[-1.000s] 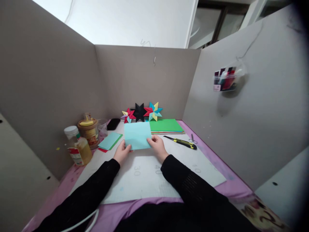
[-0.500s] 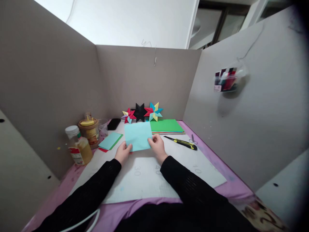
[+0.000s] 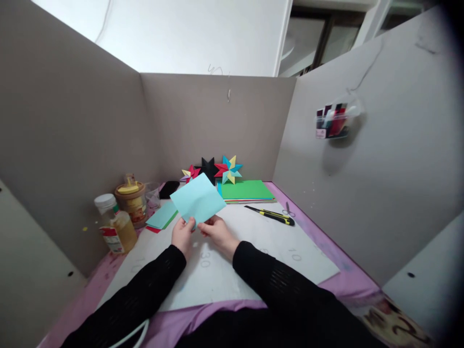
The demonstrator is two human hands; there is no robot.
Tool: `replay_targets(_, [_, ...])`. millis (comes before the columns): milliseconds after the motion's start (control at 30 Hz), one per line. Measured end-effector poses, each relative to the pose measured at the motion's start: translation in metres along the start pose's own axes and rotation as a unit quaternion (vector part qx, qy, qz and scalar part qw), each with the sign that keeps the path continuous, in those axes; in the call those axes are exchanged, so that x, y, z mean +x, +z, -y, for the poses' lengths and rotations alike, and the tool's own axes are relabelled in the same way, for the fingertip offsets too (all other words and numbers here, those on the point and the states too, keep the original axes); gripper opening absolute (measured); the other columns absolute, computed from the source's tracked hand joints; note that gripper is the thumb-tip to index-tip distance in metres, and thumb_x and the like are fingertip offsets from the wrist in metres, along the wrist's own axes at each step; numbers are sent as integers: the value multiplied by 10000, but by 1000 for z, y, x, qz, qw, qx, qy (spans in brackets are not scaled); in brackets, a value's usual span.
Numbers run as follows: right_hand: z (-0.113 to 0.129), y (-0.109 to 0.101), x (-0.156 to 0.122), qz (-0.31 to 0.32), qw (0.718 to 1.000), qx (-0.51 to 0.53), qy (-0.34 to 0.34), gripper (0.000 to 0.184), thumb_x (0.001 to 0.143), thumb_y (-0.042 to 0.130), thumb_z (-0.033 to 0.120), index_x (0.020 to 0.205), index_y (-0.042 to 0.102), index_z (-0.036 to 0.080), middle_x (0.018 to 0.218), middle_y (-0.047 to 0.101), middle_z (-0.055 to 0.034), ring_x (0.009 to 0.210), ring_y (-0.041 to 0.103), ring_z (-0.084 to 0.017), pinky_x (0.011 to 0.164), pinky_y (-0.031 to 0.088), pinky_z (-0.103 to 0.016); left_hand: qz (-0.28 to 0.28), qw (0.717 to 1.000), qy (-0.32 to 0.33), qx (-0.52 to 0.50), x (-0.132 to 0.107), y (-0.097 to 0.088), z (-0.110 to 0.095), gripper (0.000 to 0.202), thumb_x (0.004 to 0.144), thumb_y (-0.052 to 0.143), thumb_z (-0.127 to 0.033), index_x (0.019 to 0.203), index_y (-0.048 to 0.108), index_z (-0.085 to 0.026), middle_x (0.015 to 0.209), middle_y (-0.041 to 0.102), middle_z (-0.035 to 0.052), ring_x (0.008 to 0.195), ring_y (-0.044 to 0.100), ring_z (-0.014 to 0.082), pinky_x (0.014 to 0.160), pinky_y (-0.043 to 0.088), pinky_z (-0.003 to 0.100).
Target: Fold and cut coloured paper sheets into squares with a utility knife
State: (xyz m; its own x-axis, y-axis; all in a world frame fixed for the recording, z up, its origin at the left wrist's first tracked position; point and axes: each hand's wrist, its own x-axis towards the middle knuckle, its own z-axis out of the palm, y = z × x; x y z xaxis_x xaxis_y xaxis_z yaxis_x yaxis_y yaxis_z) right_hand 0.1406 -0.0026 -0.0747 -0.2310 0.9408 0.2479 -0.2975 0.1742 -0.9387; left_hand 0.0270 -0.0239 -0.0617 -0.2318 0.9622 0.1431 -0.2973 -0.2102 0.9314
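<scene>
A square sheet of light blue paper (image 3: 198,197) is held up above the table, turned so that one corner points down toward me. My left hand (image 3: 183,234) pinches it at the lower edge, thumb on the near face. Close beside it, my right hand (image 3: 216,233) has its thumb and fingers closed at the bottom corner. The fingers behind the paper are hidden. To the left, a small stack of light blue, green and red paper (image 3: 162,215) lies near my left hand. Right of my hands rests a black and yellow utility knife (image 3: 271,215).
Folded paper stars (image 3: 229,169) stand at the back wall, near a pile of coloured sheets (image 3: 247,190). Scissors (image 3: 288,209) lie at right. A glue bottle (image 3: 116,224), a lidded jar (image 3: 131,200), a clear cup (image 3: 151,194) and a black phone (image 3: 169,189) line the left.
The light blue paper has rotated from level to corner-down. My right hand has moved left from the paper's right edge to its bottom corner, near my left hand. The view has shifted slightly.
</scene>
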Motion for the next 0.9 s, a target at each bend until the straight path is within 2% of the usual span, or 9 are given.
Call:
replay_targets(167, [7,3,-3,-55,997,46,34,265,574,731,314,559,514,163,439,453,59,390,364,-63,382,257,-215,29,999,38,4,-4,7,-2,368,682,659,-398,930,555,-147,846,669,56,769,613,183,715,460,309])
replay_targets(300, [17,-5,-1,-103,984,138,40,290,540,735,286,580,467,182,441,405,89,382,294,-44,376,193,-210,32,998,57,22,-1,6,-1,410,685,664,-396,987,557,-140,934,674,89,854,619,211,773,460,337])
replay_targets(433, [29,-18,5,-132,970,204,25,309,528,731,254,626,444,197,464,385,101,391,285,-40,383,193,-196,46,997,49,25,3,3,4,390,698,664,-365,1005,577,-141,936,675,79,893,611,215,809,450,343])
replay_targets(567, [40,-36,12,-150,963,222,21,347,521,720,241,587,380,204,450,367,102,375,274,-39,378,173,-191,29,999,18,18,5,2,8,395,678,676,-362,996,592,-142,951,676,74,865,616,203,789,456,333])
replay_targets(667, [48,-54,17,-158,960,232,17,364,514,701,248,575,346,205,463,360,100,378,282,-41,377,180,-186,18,1000,-1,19,6,-1,7,390,659,683,-363,969,598,-141,941,681,70,829,623,185,768,464,312])
replay_targets(767, [54,-71,21,-198,958,207,-29,361,544,685,277,576,333,205,481,351,97,396,298,-47,378,201,-182,11,999,-19,36,8,-6,3,413,631,693,-377,953,598,-137,896,688,69,802,634,196,738,477,316])
replay_targets(833, [56,-78,22,-207,966,144,-63,293,596,676,309,606,402,204,532,433,73,458,392,-61,410,273,-179,17,999,-23,44,11,-10,1,451,614,704,-392,968,597,-134,890,690,75,816,638,210,745,479,327])
replay_targets(900, [54,-78,21,-174,979,79,-76,236,635,675,338,746,515,206,688,570,24,607,517,-93,507,377,-190,29,998,-11,49,12,-11,0,481,604,717,-406,982,597,-135,893,692,78,832,637,213,769,475,334])
